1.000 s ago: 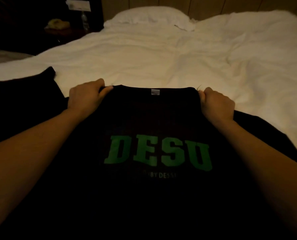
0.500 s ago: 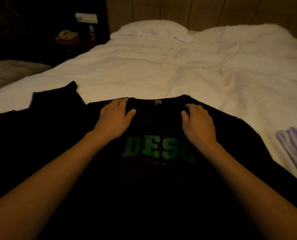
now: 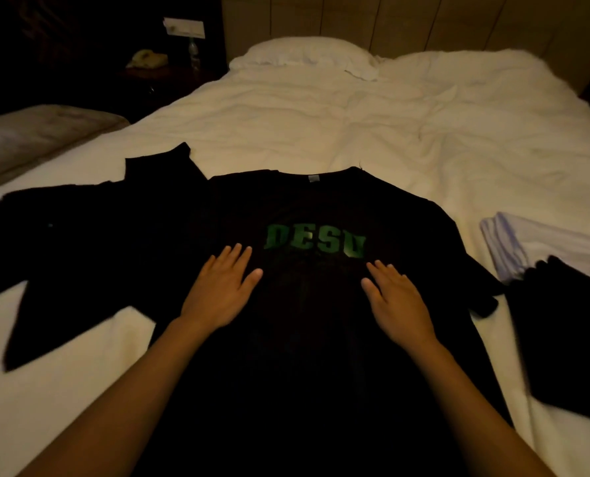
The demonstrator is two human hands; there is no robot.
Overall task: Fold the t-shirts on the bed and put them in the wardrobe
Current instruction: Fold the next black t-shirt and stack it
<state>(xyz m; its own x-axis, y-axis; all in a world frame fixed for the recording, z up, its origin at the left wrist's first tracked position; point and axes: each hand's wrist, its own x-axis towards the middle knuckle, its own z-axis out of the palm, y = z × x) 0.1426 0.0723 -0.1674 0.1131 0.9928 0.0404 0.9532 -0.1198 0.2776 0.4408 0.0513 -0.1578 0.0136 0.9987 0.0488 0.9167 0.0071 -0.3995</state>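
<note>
A black t-shirt point(image 3: 314, 208) with green letters lies spread face up on the white bed point(image 3: 355, 125), collar pointing away from me. My left hand point(image 3: 219, 290) presses flat on its chest, just left of and below the lettering. My right hand point(image 3: 395, 297) lies flat on the shirt below the right end of the letters. Both hands have straight, spread fingers and hold nothing. A second black garment point(image 3: 80, 235) lies spread to the left, partly under the first shirt.
At the right edge of the bed sit a folded white cloth point(image 3: 541, 246) and a dark folded garment point(image 3: 568, 335). A pillow point(image 3: 304, 53) lies at the head. A dark nightstand with a phone point(image 3: 147, 58) stands at the back left.
Both hands let go of the shirt's shoulders, opened flat and slid down toward me, from the collar to below the lettering. The shirt now lies flat and spread.
</note>
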